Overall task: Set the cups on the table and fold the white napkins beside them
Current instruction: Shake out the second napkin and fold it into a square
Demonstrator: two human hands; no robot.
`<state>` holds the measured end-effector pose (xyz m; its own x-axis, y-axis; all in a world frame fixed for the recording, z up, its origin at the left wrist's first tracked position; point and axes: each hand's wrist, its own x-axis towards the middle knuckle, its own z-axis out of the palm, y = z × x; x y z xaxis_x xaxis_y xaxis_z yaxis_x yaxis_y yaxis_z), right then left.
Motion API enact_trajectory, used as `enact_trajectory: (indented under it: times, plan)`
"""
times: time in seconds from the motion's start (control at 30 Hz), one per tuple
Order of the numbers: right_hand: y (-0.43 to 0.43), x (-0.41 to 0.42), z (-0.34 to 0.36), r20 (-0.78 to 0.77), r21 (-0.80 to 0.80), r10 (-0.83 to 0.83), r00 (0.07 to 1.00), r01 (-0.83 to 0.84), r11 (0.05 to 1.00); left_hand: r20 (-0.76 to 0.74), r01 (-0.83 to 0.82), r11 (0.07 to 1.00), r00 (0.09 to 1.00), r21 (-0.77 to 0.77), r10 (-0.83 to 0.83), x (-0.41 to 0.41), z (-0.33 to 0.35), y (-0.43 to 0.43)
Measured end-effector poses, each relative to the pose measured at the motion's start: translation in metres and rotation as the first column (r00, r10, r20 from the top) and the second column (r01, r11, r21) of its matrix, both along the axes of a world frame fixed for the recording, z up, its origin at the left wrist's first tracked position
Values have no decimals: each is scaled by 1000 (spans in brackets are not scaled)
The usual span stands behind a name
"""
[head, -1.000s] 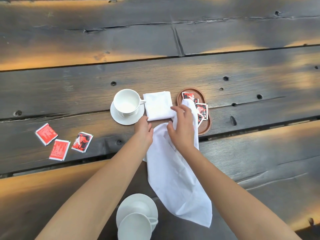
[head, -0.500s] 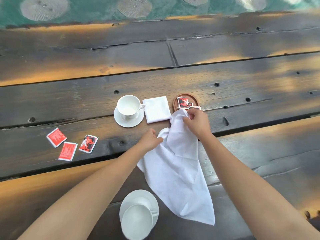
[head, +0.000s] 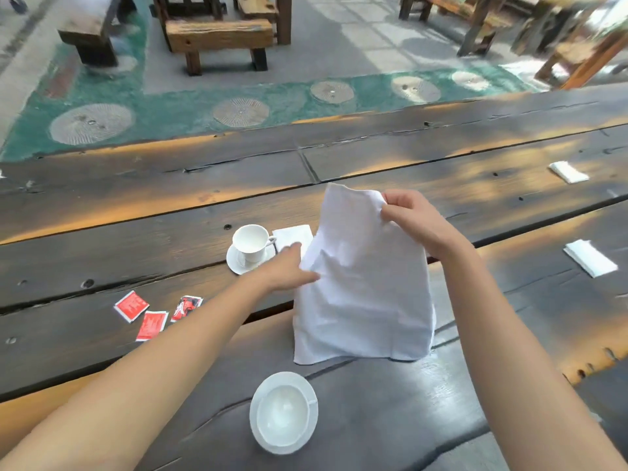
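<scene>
White: napkin [head: 363, 283], folded napkins [head: 590, 258], cups [head: 251, 241], saucers [head: 283, 413]. Red with white print: sachets [head: 131, 305]; one [head: 187, 306] also shows black. Table [head: 170, 215]: dark brown planks with orange streaks. Ground [head: 289, 103]: green with pale ribbed discs.

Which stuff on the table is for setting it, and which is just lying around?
For the job: far cup, near cup, open napkin held by both hands, folded napkin.
Lying about: red packets, two folded napkins at the far right.
</scene>
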<state>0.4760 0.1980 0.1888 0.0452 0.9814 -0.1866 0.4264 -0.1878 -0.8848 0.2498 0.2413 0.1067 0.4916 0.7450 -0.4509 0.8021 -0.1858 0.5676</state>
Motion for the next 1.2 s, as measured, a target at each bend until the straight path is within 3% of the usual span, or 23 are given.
enact_trajectory:
  times: [0.07, 0.1, 0.2, 0.23, 0.3, 0.4, 0.47, 0.6, 0.7, 0.9, 1.03, 1.2]
  plan:
    - [-11, -10, 23, 13, 17, 65, 998, -65, 998, 203, -112, 950, 978, 293, 52, -2, 36, -3]
    - [-14, -18, 35, 22, 28, 106, 994, -107, 994, 295, -117, 895, 955, 431, -17, -4, 56, -3]
    - [-21, -48, 67, 94, 59, 234, 968, -240, 969, 295, 36, 721, 897, 692, -329, -15, 112, -8]
    - [-22, -59, 77, 149, 56, 275, 950, -285, 957, 261, 109, 701, 879, 705, -399, -20, 125, -11]
    - [-24, -82, 92, 292, 10, 370, 882, -390, 921, 252, 202, 750, 861, 630, -443, -34, 141, -18]
    - [-26, -116, 101, 481, -80, 491, 727, -521, 850, 333, 179, 903, 887, 391, -320, -70, 151, -24]
    - [-26, -140, 105, 557, -76, 513, 653, -575, 815, 303, 159, 938, 918, 308, -255, -98, 152, -27]
    - [-23, -180, 117, 686, 31, 439, 581, -626, 779, 179, 127, 933, 964, 337, -196, -152, 147, -41]
    - [-18, -206, 127, 723, 52, 430, 540, -664, 746, 254, -51, 913, 965, 405, -59, -197, 158, -51]
    - [-5, -264, 129, 739, 0, 454, 498, -674, 739, 219, -188, 830, 972, 524, 82, -287, 191, -58]
    - [5, -297, 118, 606, 116, 452, 655, -635, 764, 179, -224, 797, 973, 561, 147, -344, 201, -61]
    - [15, -323, 105, 505, 127, 530, 681, -666, 735, 90, -244, 791, 968, 561, 234, -407, 200, -68]
